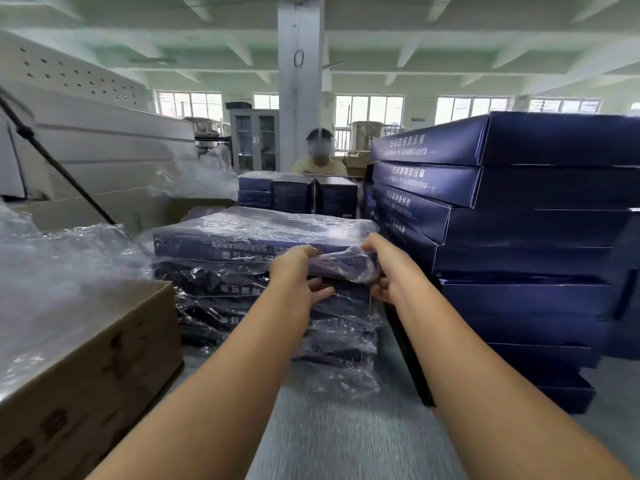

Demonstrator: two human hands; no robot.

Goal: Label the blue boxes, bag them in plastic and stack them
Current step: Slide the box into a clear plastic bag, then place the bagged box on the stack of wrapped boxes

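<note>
On the bagged stack (225, 299), left hand (294, 275) and right hand (386, 271) pinch the top blue box (249, 233), maybe to straighten it

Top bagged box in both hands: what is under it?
More plastic-bagged blue boxes, stacked on the grey table. The left hand and right hand grip the top bagged box at its near edge. The left forearm hides part of the stack, so the count is unclear.
</note>
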